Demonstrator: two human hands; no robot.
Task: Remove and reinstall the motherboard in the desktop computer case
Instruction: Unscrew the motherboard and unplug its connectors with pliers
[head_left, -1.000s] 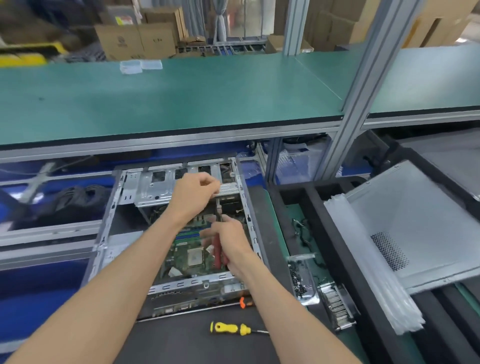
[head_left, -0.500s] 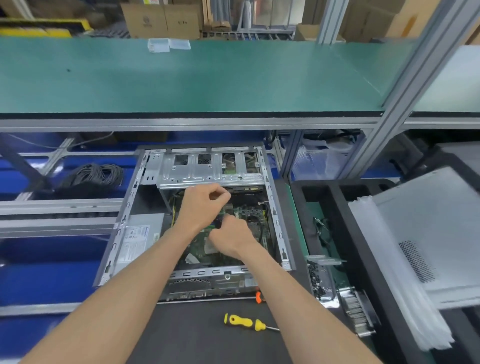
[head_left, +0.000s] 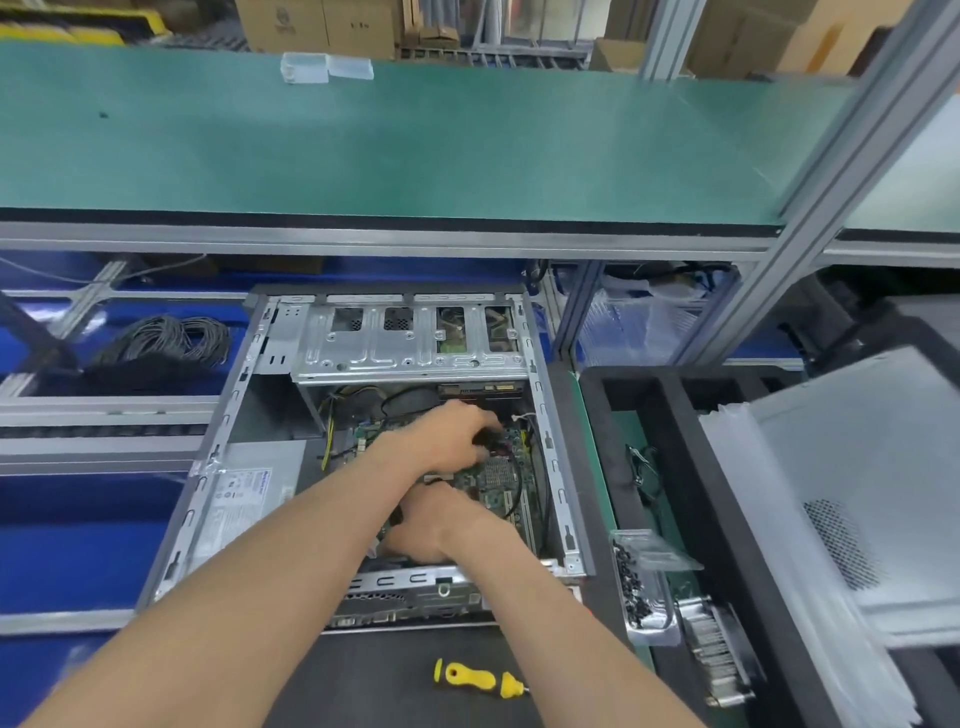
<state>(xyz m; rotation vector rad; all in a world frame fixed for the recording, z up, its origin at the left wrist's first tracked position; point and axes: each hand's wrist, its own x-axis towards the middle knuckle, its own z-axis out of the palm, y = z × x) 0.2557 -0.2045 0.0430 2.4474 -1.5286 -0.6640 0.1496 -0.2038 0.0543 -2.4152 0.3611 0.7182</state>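
The open desktop case (head_left: 550, 441) lies flat on a black mat, its green motherboard (head_left: 501, 480) showing at the right inside. My left hand (head_left: 441, 444) reaches across the board, fingers curled round a dark cable or plug (head_left: 488, 435) near the far right corner, next to a red lead. My right hand (head_left: 434, 525) is low over the board's near edge, knuckles up. Its fingers are hidden under my left forearm, so what it holds cannot be seen.
A metal drive cage (head_left: 410, 343) spans the case's far end and a power supply (head_left: 244, 493) sits at its left. A yellow screwdriver (head_left: 467, 675) lies on the mat in front. Right of the case are a screw tray (head_left: 636, 587) and a white side panel (head_left: 857, 467). A cable coil (head_left: 161, 338) lies far left.
My left hand moved from the drive cage edge down and right onto the cable by the board. My right hand, seen earlier with a red-handled tool, dropped toward the near edge.
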